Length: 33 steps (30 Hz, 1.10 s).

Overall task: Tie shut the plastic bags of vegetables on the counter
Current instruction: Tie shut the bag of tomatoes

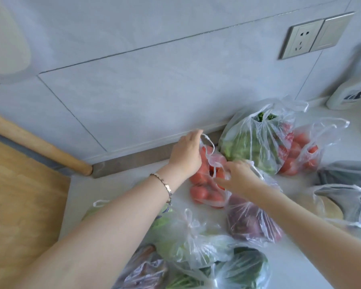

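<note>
A clear plastic bag of tomatoes (204,184) lies on the white counter (300,265) between my hands. My left hand (187,156) pinches one handle loop of this bag and holds it up toward the wall. My right hand (238,177) grips the other handle just to the right, and the two strips cross between the hands. Behind stand a bag of green vegetables (256,142) and a second tomato bag (302,153), both with loose handles. A bag of purple vegetables (250,222) lies under my right forearm. A knotted bag of greens (194,240) sits nearest.
A wooden cutting board (19,205) and a rolling pin (40,144) lie at the left. More bags crowd the right edge (342,205) and the bottom (244,268). A white bottle (350,90) stands at the back right under a wall socket (302,38).
</note>
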Each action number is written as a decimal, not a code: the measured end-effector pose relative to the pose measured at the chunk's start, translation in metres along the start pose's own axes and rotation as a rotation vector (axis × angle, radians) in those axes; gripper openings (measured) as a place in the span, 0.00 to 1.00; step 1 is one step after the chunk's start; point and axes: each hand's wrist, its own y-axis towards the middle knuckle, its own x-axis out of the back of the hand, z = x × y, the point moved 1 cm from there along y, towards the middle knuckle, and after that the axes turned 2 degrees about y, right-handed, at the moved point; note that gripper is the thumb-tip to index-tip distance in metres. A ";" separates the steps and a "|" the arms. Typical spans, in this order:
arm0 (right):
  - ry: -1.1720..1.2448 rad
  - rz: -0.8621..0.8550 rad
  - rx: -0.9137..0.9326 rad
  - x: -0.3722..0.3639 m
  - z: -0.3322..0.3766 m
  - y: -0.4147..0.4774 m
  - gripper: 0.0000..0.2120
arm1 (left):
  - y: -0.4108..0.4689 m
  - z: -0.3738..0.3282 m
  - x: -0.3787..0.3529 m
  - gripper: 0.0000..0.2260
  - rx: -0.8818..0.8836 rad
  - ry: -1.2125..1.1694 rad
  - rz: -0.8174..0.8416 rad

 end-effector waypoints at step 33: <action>0.895 -0.305 -0.121 0.030 0.021 0.014 0.10 | -0.034 0.023 0.044 0.12 0.743 -1.202 -0.130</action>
